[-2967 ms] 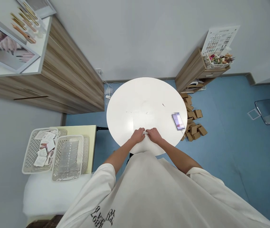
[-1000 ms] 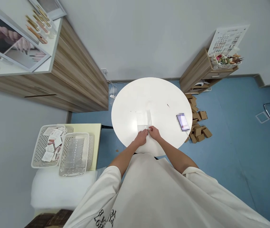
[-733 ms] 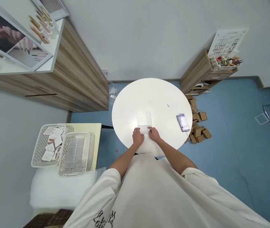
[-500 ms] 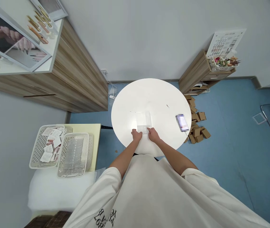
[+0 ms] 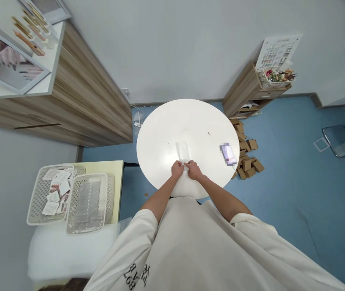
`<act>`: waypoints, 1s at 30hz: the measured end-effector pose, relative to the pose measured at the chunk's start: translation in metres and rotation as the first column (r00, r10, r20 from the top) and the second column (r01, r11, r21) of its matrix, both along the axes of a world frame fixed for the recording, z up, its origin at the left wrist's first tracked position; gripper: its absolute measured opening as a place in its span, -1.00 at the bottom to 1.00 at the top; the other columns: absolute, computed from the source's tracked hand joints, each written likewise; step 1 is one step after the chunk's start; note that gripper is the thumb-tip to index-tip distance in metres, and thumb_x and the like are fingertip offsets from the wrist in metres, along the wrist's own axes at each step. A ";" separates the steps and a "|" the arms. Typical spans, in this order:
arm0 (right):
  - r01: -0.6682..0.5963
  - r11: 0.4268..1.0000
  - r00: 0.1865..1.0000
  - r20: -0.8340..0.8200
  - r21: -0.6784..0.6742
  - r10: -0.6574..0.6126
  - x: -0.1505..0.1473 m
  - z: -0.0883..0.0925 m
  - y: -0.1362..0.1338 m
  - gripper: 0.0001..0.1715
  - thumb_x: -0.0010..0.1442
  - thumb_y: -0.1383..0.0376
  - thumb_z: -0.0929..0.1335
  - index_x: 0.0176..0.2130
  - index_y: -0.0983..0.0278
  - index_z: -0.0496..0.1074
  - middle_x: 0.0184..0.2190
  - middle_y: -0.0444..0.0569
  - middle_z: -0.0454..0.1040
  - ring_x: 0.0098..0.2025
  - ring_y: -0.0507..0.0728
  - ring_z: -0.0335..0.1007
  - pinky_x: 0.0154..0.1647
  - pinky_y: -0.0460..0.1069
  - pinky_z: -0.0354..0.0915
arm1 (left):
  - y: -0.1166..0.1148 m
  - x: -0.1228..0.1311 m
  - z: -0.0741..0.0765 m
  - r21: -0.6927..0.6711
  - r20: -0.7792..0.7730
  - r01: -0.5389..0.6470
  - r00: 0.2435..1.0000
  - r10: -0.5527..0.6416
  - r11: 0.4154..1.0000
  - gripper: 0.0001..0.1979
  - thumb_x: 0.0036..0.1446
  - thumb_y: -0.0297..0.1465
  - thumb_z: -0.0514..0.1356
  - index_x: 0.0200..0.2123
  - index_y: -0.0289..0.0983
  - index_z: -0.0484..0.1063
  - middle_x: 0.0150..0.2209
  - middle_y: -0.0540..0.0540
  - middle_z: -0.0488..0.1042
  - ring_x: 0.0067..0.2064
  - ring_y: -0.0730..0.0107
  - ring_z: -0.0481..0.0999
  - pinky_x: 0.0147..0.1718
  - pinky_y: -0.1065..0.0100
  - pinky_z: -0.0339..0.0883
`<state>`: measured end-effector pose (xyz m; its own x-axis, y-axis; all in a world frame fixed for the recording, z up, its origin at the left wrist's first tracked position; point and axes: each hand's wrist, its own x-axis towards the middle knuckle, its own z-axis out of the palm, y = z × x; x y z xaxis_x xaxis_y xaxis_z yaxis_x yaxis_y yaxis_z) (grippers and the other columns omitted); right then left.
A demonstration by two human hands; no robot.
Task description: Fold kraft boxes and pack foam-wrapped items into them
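Note:
A clear plastic bag point(image 5: 182, 150) lies flat on the round white table point(image 5: 190, 121), just beyond my hands. My left hand point(image 5: 176, 168) and my right hand point(image 5: 194, 170) meet at the bag's near edge, fingers pinched together on it. The bag now looks narrow, as if folded lengthwise. What lies between my fingertips is too small to make out beyond the plastic edge.
A phone point(image 5: 228, 153) lies at the table's right edge. Small cardboard boxes point(image 5: 246, 155) litter the blue floor on the right. Two white baskets point(image 5: 70, 196) with packets stand on a low yellow table at the left. Wooden cabinets point(image 5: 78, 101) flank the table.
My hands were spread along the bag's near edge and have come together at its middle. The bag looks narrower than before.

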<state>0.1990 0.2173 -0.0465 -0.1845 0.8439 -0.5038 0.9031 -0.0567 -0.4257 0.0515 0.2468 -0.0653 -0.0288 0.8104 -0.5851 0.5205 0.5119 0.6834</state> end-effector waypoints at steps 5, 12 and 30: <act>0.003 1.000 0.996 -0.087 -0.008 -0.004 0.009 -0.003 0.001 -0.21 0.14 0.46 0.30 0.33 0.16 0.22 0.22 0.10 0.21 0.14 0.28 0.20 0.09 0.11 0.24 | 0.003 0.011 -0.001 -0.033 -0.027 0.058 0.998 -0.059 0.998 -0.90 0.09 -0.48 0.25 -0.30 -0.21 0.40 -0.26 -0.04 0.54 -0.21 0.34 0.52 -0.17 0.34 0.35; 0.115 0.993 0.964 -0.242 0.018 -0.107 0.013 0.001 -0.005 -0.22 0.18 0.49 0.25 0.34 0.25 0.10 0.16 0.11 0.31 0.09 0.21 0.27 0.08 0.10 0.27 | 0.003 0.003 -0.003 -0.029 0.078 0.112 0.991 -0.109 0.993 -0.77 0.15 -0.50 0.11 -0.18 -0.24 0.52 -0.21 -0.09 0.60 -0.13 0.30 0.56 -0.10 0.31 0.40; 0.077 0.997 0.992 -0.100 0.027 -0.074 0.008 -0.002 -0.019 -0.10 0.12 0.54 0.26 0.38 0.11 0.13 0.28 0.10 0.04 0.16 0.23 0.18 0.12 0.11 0.24 | 0.001 -0.005 0.016 0.216 -0.368 0.734 0.672 -0.643 0.643 -0.34 0.05 -0.58 0.14 0.24 -0.16 0.15 0.34 -0.22 0.17 0.39 0.01 0.05 0.30 -0.01 -0.11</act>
